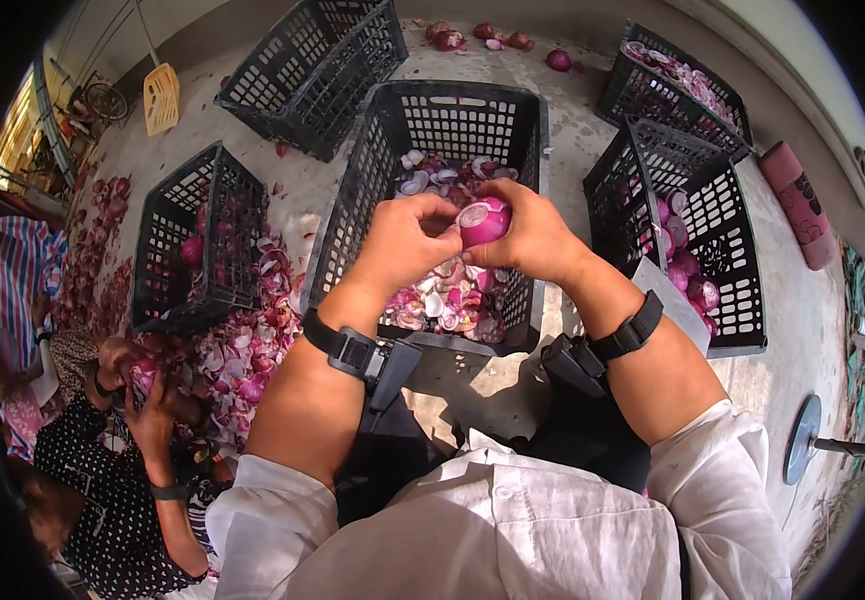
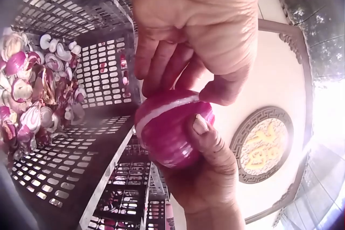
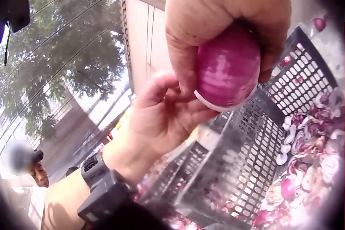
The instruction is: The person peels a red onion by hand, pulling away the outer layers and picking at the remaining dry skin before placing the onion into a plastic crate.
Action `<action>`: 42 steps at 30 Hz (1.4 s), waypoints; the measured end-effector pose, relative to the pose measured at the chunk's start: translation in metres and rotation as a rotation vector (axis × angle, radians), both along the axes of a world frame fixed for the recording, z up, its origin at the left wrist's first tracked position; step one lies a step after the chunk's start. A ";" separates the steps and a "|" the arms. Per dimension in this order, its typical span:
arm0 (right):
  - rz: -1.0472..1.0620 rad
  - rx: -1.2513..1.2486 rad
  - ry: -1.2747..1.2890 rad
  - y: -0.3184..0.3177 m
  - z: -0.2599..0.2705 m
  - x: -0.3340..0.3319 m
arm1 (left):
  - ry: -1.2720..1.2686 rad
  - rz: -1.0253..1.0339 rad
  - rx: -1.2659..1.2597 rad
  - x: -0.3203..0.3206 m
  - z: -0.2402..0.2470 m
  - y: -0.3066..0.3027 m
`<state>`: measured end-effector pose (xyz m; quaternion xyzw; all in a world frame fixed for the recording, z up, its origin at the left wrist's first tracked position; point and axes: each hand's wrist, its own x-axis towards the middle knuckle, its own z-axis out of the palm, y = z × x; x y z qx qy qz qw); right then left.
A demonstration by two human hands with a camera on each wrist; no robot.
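A peeled-looking red onion (image 1: 483,222), glossy purple with a pale cut end, is held over a black plastic crate (image 1: 538,130). My right hand (image 1: 533,238) grips it, thumb and fingers curled round its sides. At the onion's pale edge, my left hand (image 1: 408,240) has its thumb (image 2: 218,91) and curled fingers against it; in the left wrist view a white band (image 2: 167,108) runs across the purple skin there. Loose onion skins and cut ends (image 1: 443,300) lie in the crate below the hands.
Onions fill part of a crate (image 1: 743,240) on the right, with a crate of skins (image 1: 683,75) behind it. Another crate (image 1: 203,240) stands left, beside heaped skins (image 1: 248,375). A person (image 1: 103,500) at the left holds an onion. A yellow scoop (image 1: 162,98) leans at the back.
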<state>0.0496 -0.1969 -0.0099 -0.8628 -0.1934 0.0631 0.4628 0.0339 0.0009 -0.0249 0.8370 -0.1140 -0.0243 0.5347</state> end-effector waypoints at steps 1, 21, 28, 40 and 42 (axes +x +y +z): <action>-0.006 -0.020 -0.002 0.000 0.000 0.000 | -0.025 0.019 -0.013 0.000 -0.002 -0.001; -0.150 0.002 0.001 0.005 -0.002 0.000 | -0.010 0.099 -0.349 0.002 -0.017 -0.011; -0.116 0.181 0.083 0.003 -0.003 0.001 | 0.188 -0.024 -0.444 0.001 -0.008 -0.009; -0.160 0.201 -0.006 0.008 0.003 -0.005 | -0.311 0.289 -0.089 -0.005 -0.018 -0.033; -0.173 0.234 -0.037 0.011 0.004 -0.006 | -0.312 0.315 -0.086 -0.006 -0.014 -0.035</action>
